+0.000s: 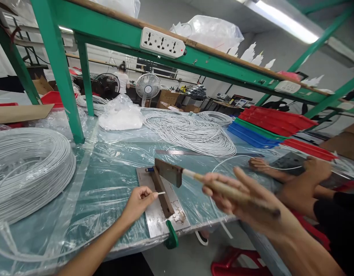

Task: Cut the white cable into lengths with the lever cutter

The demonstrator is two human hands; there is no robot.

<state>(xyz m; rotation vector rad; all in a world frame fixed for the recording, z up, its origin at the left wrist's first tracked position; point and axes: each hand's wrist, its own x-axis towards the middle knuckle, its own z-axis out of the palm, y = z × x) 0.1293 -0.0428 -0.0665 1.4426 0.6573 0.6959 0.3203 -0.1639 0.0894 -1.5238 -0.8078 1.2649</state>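
My left hand [140,203] pinches a thin white cable [161,193] close to its end, which lies just over the steel bar of a lever cutter [165,203]. The cutter's hinged blade [168,171] is raised, apart from the cable. In my right hand [240,195], partly smeared by motion, is the cutter's long handle [225,188]; the thumb is lifted off it. The metal base plate [153,226] sits at the table's front edge, with a green clamp [171,234] there.
Coils of white cable lie at the left [35,165] and farther back [191,130]. A steel ruler [179,152] rests before the back coil. Stacked trays [274,122] stand at the right. A co-worker's hands [259,165] are beside my right arm. A green shelf frame [57,69] crosses above.
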